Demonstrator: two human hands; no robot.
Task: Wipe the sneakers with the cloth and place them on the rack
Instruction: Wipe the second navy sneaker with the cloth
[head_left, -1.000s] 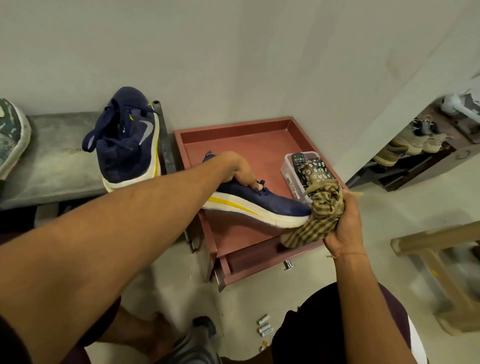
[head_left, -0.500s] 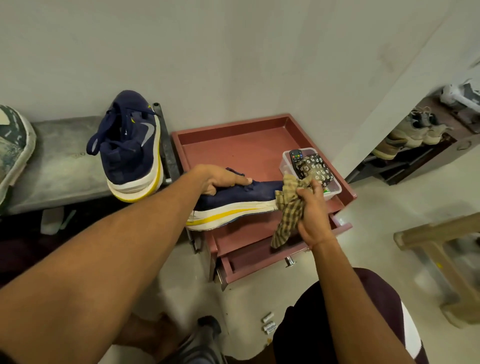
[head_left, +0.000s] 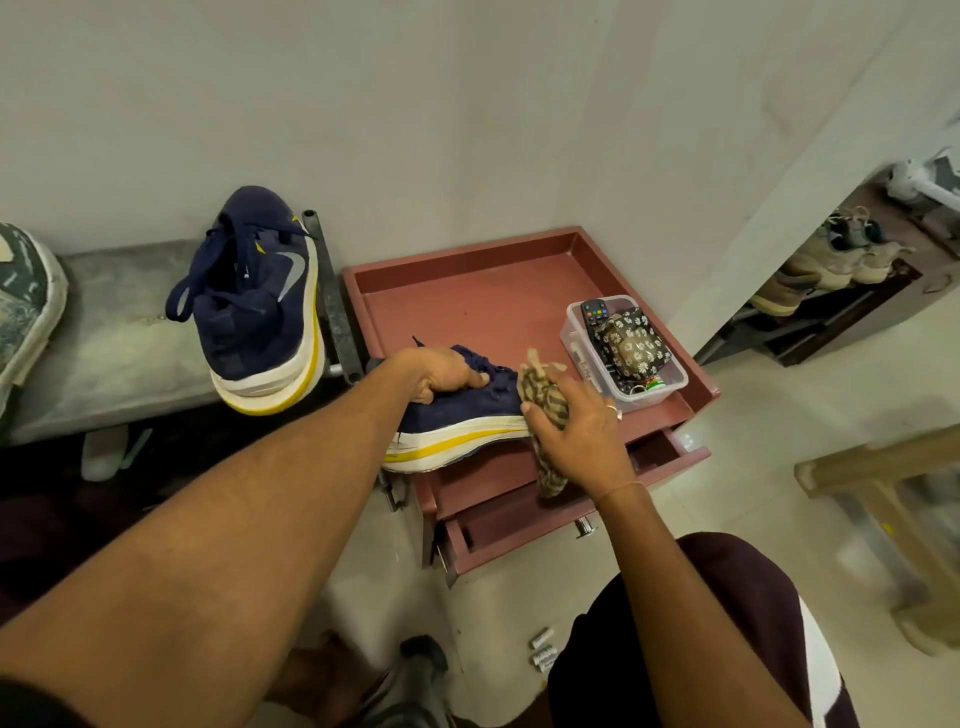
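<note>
- Head view, step in hand: this is the wiping stage. The navy sneaker (head_left: 467, 415) with the white and yellow sole is held just above the front edge of the red cabinet top (head_left: 493, 312), sole side towards the camera, while the checked cloth (head_left: 540, 392) is pressed against its toe end.
- Head view, left hand (head_left: 441, 374): the arm reaches forward from the lower left. The fingers are curled into the shoe's opening and the thumb lies across the laces, clamping the sneaker by its upper.
- Head view, right hand (head_left: 576, 431): it comes in from the lower right with its back to the camera. The fingers are closed round the bunched cloth, and a loose tail hangs below the palm. The toe itself is hidden behind cloth and hand.
- Head view, other task things: the second navy sneaker (head_left: 260, 301) stands toe-up on the grey ledge (head_left: 130, 322), leaning by a dark metal post, well apart from the hands. A shoe rack (head_left: 810, 332) holding pale shoes shows at the right edge.
- Head view, nearby: a clear plastic box (head_left: 670, 379) holding a remote (head_left: 592, 312) and a floral pouch (head_left: 631, 343) sits just beside the cloth hand.
- Next move, as I judge it: keep the left-hand clamp firm, draw the cloth along the sole edge and upper without knocking the box, then carry the shoe to the rack.
</note>
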